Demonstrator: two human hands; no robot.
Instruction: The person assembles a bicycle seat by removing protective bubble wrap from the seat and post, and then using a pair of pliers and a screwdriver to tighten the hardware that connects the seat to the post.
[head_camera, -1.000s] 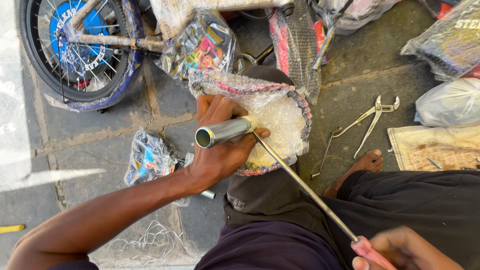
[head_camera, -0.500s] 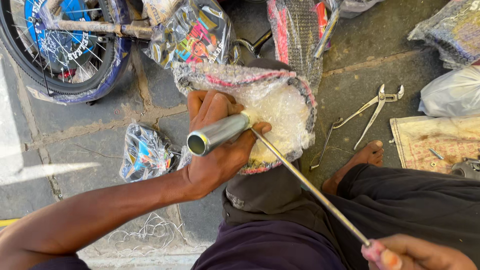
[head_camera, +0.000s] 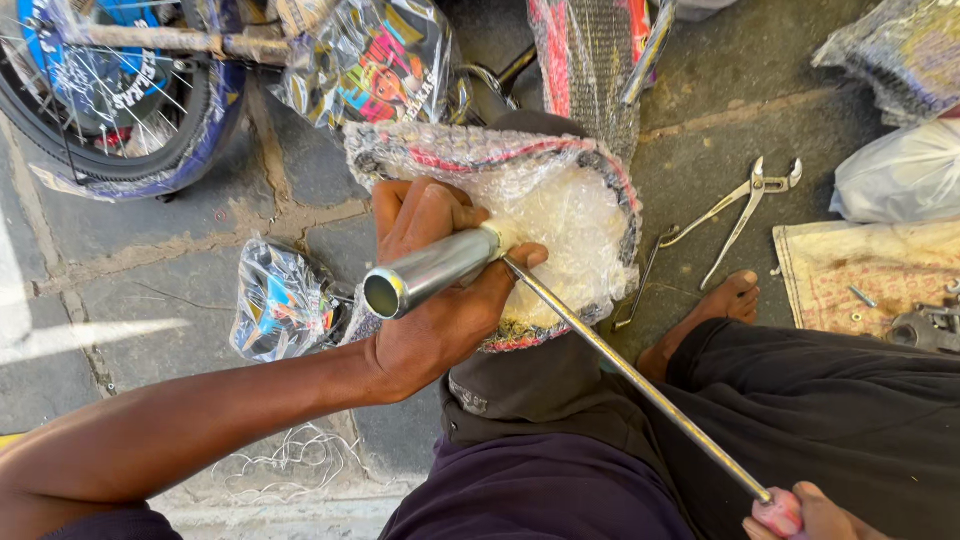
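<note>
My left hand (head_camera: 440, 290) grips a shiny metal tube (head_camera: 425, 272) that sticks out of a plastic-wrapped bicycle saddle (head_camera: 560, 210) resting on my knee. The tube's open end faces me. My right hand (head_camera: 815, 515), at the bottom right edge, holds the pink handle of a long screwdriver (head_camera: 640, 385). Its thin shaft runs up and left, and its tip meets the saddle where the tube joins it, right by my left thumb.
A small bicycle wheel (head_camera: 110, 100) with a blue rim and wrapped frame parts (head_camera: 380, 60) lie at the top left. Metal pliers (head_camera: 735, 205) lie on the paving near my bare foot (head_camera: 715, 310). A cloth (head_camera: 870, 270) with small hardware is at right. A wrapped part (head_camera: 280, 300) lies by my forearm.
The view has drifted, so the saddle and tube sit slightly lower in frame. My right hand has slid toward the bottom right corner; the screwdriver tip stays at the tube's base.
</note>
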